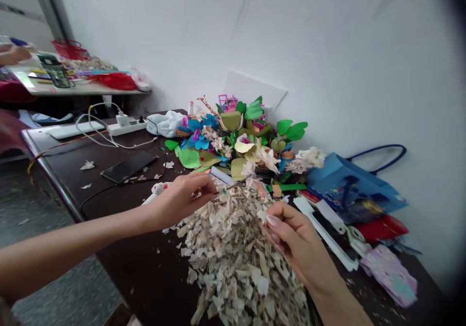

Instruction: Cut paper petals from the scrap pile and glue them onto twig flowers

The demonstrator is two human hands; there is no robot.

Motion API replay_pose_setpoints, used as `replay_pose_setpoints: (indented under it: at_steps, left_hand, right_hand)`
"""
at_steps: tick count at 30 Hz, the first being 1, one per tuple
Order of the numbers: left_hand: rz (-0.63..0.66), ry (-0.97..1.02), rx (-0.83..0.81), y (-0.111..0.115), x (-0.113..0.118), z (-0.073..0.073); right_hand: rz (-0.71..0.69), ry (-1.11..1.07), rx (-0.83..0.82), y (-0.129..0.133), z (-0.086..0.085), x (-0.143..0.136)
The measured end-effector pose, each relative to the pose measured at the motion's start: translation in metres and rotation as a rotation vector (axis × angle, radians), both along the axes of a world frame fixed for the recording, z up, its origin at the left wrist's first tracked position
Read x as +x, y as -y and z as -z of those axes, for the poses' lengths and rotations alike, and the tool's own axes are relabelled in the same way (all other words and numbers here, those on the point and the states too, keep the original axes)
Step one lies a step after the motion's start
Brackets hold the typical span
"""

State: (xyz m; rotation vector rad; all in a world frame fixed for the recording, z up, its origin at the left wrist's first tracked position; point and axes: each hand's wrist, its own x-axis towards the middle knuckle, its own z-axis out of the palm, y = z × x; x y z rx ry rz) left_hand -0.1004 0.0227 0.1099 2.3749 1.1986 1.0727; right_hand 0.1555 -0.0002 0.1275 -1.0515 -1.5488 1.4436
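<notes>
A heap of pale, dry, shell-like flakes (240, 263) covers the middle of the dark table. Over the heap's far left edge is my left hand (182, 200), fingers bent together at the tips; a thin dark line shows just beyond them, but I cannot make out what they grip. My right hand (298, 238), above the right side of the heap, pinches a small whitish flake (261, 215) between thumb and forefinger. Behind the heap stands a cluster of craft flowers with a yellowish petal (243, 146), blue petals (198, 140) and whitish flake blossoms (267, 160).
On the left lie a black phone (129, 167), cables and a white power strip (127, 127). A glue gun (156, 190) lies partly behind my left hand. At right are a blue bag (357, 183) and a pink patterned cloth (389, 272). Another person's arm (14, 54) shows at a farther table.
</notes>
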Motion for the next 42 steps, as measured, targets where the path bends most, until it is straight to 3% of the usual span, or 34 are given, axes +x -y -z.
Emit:
replay_pose_setpoints:
  at_steps: [7, 13, 20, 26, 38, 42]
  left_hand:
    - [0.102, -0.23, 0.343, 0.005, 0.013, -0.001]
    - [0.187, -0.359, 0.588, 0.012, 0.018, -0.006]
    - [0.321, -0.409, 0.69, 0.018, 0.016, -0.012]
    - [0.406, -0.391, 0.626, 0.019, 0.008, -0.009]
    - [0.469, -0.314, 0.471, 0.011, 0.009, -0.006]
    - [0.43, -0.32, 0.469, 0.008, 0.01, -0.004]
  right_hand:
    - [0.009, 0.437, 0.295, 0.038, -0.045, 0.026]
    - [-0.12, 0.659, 0.383, 0.027, -0.08, 0.016]
    - [-0.4, 0.695, 0.352, -0.003, -0.08, -0.004]
    - [-0.568, 0.709, 0.255, -0.013, -0.074, -0.011]
    - [-0.566, 0.664, 0.205, -0.023, -0.063, 0.001]
    - [-0.448, 0.658, 0.244, -0.018, -0.073, 0.008]
